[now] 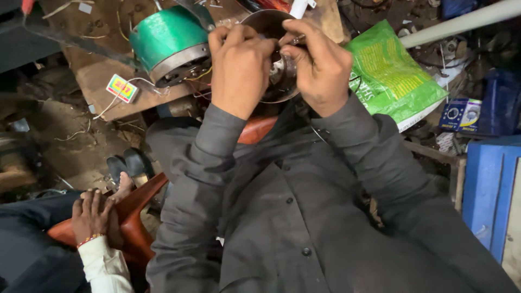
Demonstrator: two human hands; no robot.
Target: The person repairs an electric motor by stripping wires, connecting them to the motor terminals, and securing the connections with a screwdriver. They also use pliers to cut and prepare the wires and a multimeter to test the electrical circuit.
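While both of your hands close round the dark round metal motor housing (277,54), it sits raised in front of your chest, above the worn wooden board (103,81). Your left hand (239,68) wraps the housing's left rim, fingers curled tight over the top edge, knuckles up. Your right hand (320,65) clamps the right rim, thumb and forefinger pinched near the centre; whether a small part sits between them cannot be told.

Just left of the housing lies a green-banded cylindrical motor with a silver metal face (171,43), tilted, thin wires trailing from it. Lower left on the board rests a small rectangular card with a yellow, red and green label (122,88). To your right, a flat green plastic bag with yellow print (391,76) lies slanted. Further right stands a small blue-and-white box (460,115) beside a blue painted cabinet (488,190). Another person's hand (93,214), white cuff, rests lower left.
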